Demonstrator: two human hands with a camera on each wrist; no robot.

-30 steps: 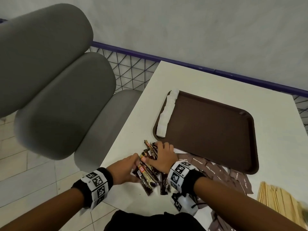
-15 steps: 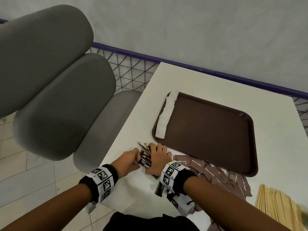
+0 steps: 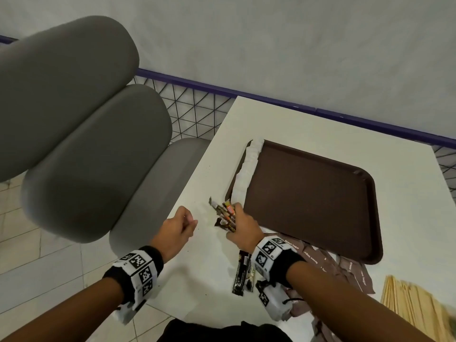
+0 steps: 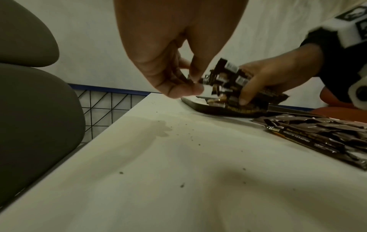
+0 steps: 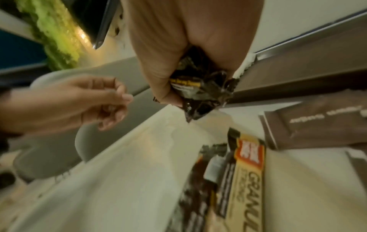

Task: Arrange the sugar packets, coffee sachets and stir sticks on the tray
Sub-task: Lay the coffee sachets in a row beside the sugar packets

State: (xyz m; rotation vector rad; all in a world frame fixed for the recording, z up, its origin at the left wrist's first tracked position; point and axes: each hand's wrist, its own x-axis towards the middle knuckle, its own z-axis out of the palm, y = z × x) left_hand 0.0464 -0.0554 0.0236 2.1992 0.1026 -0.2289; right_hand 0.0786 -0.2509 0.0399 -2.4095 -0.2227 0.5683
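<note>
My right hand [image 3: 238,223] grips a bundle of dark coffee sachets [image 3: 225,215] just off the near left corner of the brown tray [image 3: 308,193]. The same bundle [image 5: 200,94] shows crumpled in my palm in the right wrist view. My left hand [image 3: 183,224] hovers a short way left of it, fingers curled, holding nothing. White sugar packets [image 3: 248,171] line the tray's left edge. Two coffee sachets [image 3: 243,272] lie on the table by my right wrist. Brown sugar packets [image 3: 345,265] spread along the tray's near edge. Wooden stir sticks [image 3: 417,312] lie at the lower right.
The white table [image 3: 209,255] ends close to my left hand, with a grey padded chair [image 3: 86,144] beyond that edge. A purple rail with wire mesh [image 3: 345,114] runs behind the table. The tray's flat middle is bare.
Both hands were pressing the sachets together on the table. My left hand has let go and drawn left. My right hand has lifted the bundle toward the tray, leaving two sachets behind.
</note>
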